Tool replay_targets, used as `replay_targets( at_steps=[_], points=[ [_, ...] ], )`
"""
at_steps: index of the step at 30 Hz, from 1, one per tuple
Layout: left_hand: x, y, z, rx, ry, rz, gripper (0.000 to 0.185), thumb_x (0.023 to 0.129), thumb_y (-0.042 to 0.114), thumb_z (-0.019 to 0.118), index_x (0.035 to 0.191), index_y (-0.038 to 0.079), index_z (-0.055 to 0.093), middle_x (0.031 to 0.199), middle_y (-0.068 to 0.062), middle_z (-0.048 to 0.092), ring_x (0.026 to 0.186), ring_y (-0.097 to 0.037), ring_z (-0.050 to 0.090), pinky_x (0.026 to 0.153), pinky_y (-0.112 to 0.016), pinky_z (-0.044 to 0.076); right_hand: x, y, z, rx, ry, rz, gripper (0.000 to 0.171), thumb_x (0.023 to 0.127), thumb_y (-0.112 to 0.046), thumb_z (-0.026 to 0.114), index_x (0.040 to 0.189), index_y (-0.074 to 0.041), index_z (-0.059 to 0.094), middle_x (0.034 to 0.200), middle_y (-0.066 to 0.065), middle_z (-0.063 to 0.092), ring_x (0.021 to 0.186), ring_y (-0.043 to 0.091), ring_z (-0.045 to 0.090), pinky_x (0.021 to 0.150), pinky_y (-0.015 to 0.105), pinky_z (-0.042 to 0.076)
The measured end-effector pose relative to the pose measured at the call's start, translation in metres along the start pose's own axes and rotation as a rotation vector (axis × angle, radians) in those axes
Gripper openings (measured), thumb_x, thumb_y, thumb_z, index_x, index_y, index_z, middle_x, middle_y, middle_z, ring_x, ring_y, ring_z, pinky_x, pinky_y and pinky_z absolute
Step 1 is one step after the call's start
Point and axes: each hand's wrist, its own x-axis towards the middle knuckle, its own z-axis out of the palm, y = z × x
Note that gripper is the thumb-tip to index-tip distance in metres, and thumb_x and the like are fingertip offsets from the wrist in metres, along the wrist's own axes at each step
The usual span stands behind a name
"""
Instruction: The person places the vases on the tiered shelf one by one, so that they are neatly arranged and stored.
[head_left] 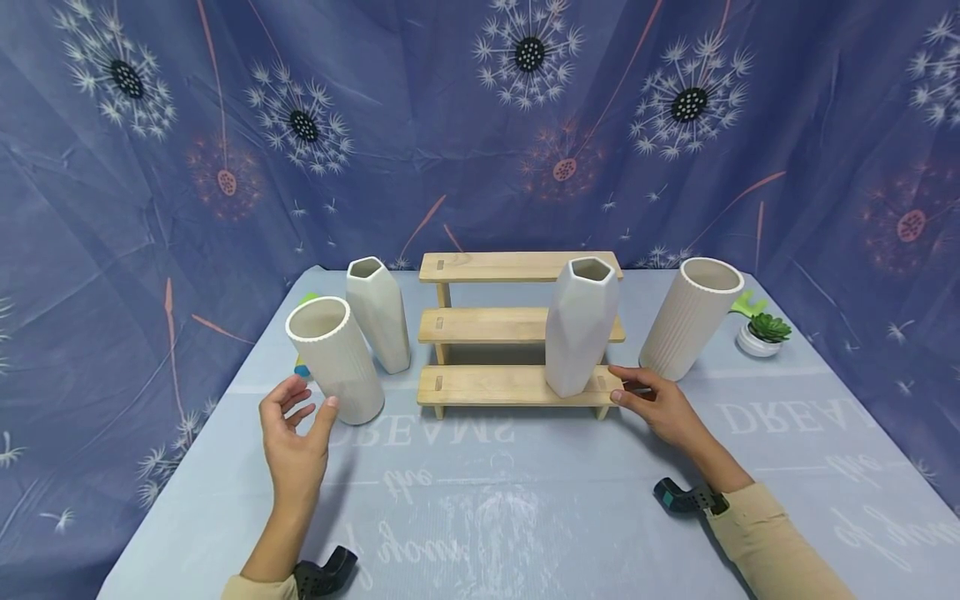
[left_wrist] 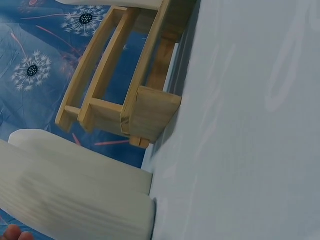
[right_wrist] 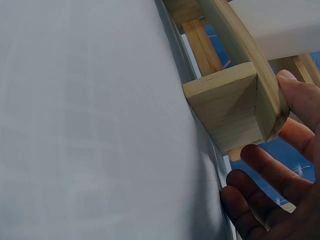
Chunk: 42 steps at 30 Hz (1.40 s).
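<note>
At table centre: right hand (head_left: 663,408) fingers relaxed, thumb touching wooden rack (head_left: 517,385) end, no grasp. Left hand (head_left: 296,437) spread beside ribbed vase (head_left: 335,360); thumb contact unclear. Left wrist view: hand nearly cut off.

Bright even light, soft shadows, wrist views blurry w/ close-ups.

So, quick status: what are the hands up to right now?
Left hand open, thumb against ribbed vase. Right hand open, fingertips on wooden shelf end. Faceted vase stands on bottom step. Nothing blocking.
</note>
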Motion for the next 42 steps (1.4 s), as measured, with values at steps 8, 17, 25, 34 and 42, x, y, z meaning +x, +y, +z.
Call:
replay_targets(
  at_steps=[8,17,25,34,42],
  points=[
    [0.009,-0.02,-0.002,0.042,-0.052,-0.102,0.062,0.08,-0.003,0.068,0.136,-0.003,0.04,0.122,0.007,0.046,0.115,-0.016,0.046,0.093,-0.019,0.04,0.001,-0.002,0.0,-0.02,-0.004,0.01,0.046,0.09,-0.023,0.065,0.132,-0.008,0.055,0.127,0.016,0.058,0.106,0.016,0.056,0.083,0.018,0.047],
    [0.02,-0.04,-0.001,0.096,-0.116,-0.168,0.076,0.079,0.005,0.073,0.144,0.011,0.033,0.135,-0.002,0.043,0.122,-0.007,0.039,0.099,-0.024,0.036,0.001,-0.001,0.0,-0.016,-0.005,0.019,0.046,0.09,-0.024,0.065,0.132,-0.01,0.055,0.127,0.015,0.058,0.103,0.009,0.055,0.082,0.018,0.047],
    [0.025,-0.041,0.001,0.136,-0.176,-0.213,0.084,0.078,0.008,0.075,0.147,0.012,0.027,0.142,-0.006,0.038,0.126,-0.011,0.035,0.103,-0.034,0.033,0.001,0.001,-0.001,0.0,-0.006,0.019,0.047,0.089,-0.025,0.066,0.132,-0.011,0.055,0.127,0.014,0.058,0.103,0.011,0.055,0.082,0.019,0.048],
    [0.028,-0.041,0.003,0.133,-0.229,-0.232,0.089,0.075,0.01,0.077,0.147,0.012,0.025,0.143,-0.008,0.037,0.131,-0.02,0.033,0.109,-0.044,0.03,0.0,0.0,0.0,-0.002,-0.007,0.015,0.047,0.089,-0.031,0.065,0.132,-0.013,0.056,0.125,0.014,0.06,0.1,0.009,0.056,0.08,0.02,0.048],
    [0.031,-0.042,0.006,0.172,-0.236,-0.235,0.086,0.077,0.015,0.077,0.145,0.008,0.026,0.142,-0.012,0.038,0.129,-0.024,0.036,0.109,-0.045,0.03,0.0,0.001,-0.001,-0.005,-0.01,0.028,0.048,0.089,-0.035,0.064,0.132,-0.014,0.056,0.124,0.012,0.06,0.097,0.003,0.056,0.08,0.022,0.049]
  ],
)
